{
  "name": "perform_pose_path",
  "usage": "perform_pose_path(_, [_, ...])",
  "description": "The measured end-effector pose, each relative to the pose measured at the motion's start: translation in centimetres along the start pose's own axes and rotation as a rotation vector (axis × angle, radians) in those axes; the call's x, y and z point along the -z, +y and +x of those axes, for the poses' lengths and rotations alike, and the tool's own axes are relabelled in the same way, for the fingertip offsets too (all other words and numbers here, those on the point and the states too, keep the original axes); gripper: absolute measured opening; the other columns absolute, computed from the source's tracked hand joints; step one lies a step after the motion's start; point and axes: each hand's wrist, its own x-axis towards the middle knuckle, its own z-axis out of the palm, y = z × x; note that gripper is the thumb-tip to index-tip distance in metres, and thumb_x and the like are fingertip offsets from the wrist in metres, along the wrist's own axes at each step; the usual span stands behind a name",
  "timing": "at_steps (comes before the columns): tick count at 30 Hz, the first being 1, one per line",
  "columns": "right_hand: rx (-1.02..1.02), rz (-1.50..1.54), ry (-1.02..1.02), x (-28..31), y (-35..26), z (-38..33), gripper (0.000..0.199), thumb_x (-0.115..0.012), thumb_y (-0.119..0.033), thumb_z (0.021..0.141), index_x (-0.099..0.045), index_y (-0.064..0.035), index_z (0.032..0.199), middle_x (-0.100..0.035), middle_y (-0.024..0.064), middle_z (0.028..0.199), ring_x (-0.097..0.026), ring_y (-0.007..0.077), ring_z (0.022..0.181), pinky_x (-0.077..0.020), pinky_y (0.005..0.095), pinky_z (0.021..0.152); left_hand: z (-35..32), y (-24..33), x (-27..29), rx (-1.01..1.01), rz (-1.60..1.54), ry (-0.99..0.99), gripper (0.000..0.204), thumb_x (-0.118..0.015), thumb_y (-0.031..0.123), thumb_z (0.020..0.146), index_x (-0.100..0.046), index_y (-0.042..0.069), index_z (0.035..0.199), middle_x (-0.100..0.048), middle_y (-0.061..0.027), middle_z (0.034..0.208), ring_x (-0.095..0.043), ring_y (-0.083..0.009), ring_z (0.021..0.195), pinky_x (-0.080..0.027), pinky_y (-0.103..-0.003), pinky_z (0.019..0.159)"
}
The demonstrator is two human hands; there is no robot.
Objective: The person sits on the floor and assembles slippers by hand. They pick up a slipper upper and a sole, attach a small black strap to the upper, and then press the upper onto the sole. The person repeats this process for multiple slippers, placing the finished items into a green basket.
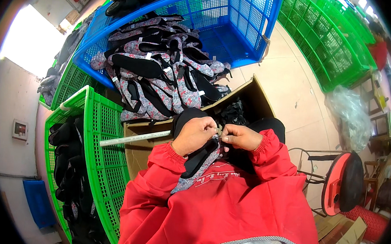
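Red sleeves (157, 164): from my remote seat I see both come together over the lap.
Left hand (195, 134): almost closed, fingers curled, pinching at the slipper's far end.
Right hand (241, 137): also nearly closed, thumb against forefinger, just beside the left; I cannot tell what small part sits between the tips.
Slipper (198, 159): black and floral, tilted in the lap below both hands.
Pinch: I judge this fine fingertip work, so I would set both grips close together and pull gently and evenly.
Lap: I would brace the slipper's near end there so it cannot twist.
Cardboard box (138, 159): just beyond the knees; I would work clear of its edge.
Blue crate (223, 38): similar slippers heap there, beyond the box.
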Motion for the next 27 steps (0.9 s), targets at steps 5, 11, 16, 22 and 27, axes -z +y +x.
perform_pose_path(5, [0.005, -0.026, -0.015, 0.1, 0.3, 0.2, 0.012, -0.053, -0.018, 0.101, -0.054, -0.0067, 0.1, -0.062, 0.001, 0.086, -0.056, 0.0054, 0.073, -0.038, 0.0187, 0.058, 0.1, -0.2, -0.1, -0.023, 0.028, 0.013, 0.012, -0.063, 0.014, 0.084, -0.064, 0.002, 0.084, -0.062, -0.0089, 0.068, -0.057, -0.017, 0.06, -0.044, -0.032, 0.057])
perform_pose_path(11, [0.07, -0.003, -0.003, 0.5, 1.6, 0.4, 0.01, -0.052, -0.017, 0.101, -0.055, -0.0066, 0.101, -0.062, 0.0009, 0.086, -0.056, 0.006, 0.072, -0.0382, 0.0187, 0.058, 0.4, 0.2, -0.4, -0.018, -0.008, 0.023, 0.012, -0.062, 0.008, 0.09, -0.06, 0.002, 0.08, -0.054, 0.0019, 0.064, -0.047, -0.0047, 0.059, -0.039, -0.024, 0.052])
perform_pose_path(16, [0.159, 0.185, 0.145, 0.1, 2.7, -0.6, 0.012, -0.052, -0.017, 0.1, -0.054, -0.0068, 0.106, -0.062, 0.0055, 0.087, -0.043, 0.0049, 0.052, -0.0308, 0.0185, 0.047, 0.9, -0.3, -0.5, -0.037, 0.057, 0.102, 0.013, -0.061, 0.013, 0.086, -0.067, 0.002, 0.09, -0.063, -0.0077, 0.073, -0.06, -0.018, 0.066, -0.046, -0.032, 0.061])
perform_pose_path(22, [0.335, 0.549, 0.24, -1.6, 6.9, -3.5, 0.02, -0.054, -0.023, 0.099, -0.05, -0.0082, 0.113, -0.064, 0.0114, 0.089, -0.034, 0.0044, 0.05, -0.0269, 0.019, 0.047, -0.1, 1.3, 0.9, -0.183, 0.241, 0.14, 0.013, -0.064, 0.013, 0.081, -0.07, 0.002, 0.083, -0.065, -0.0111, 0.081, -0.063, -0.0251, 0.073, -0.049, -0.035, 0.067])
perform_pose_path(27, [0.428, 0.623, 0.143, -4.6, 8.5, -4.2, 0.029, -0.058, -0.029, 0.098, -0.049, -0.006, 0.114, -0.064, 0.015, 0.094, -0.037, 0.006, 0.054, -0.0312, 0.0206, 0.05, -0.7, 2.9, 1.7, -0.257, 0.175, -0.093, 0.011, -0.072, 0.011, 0.077, -0.07, 0.003, 0.085, -0.061, -0.0088, 0.084, -0.061, -0.0226, 0.078, -0.048, -0.033, 0.071])
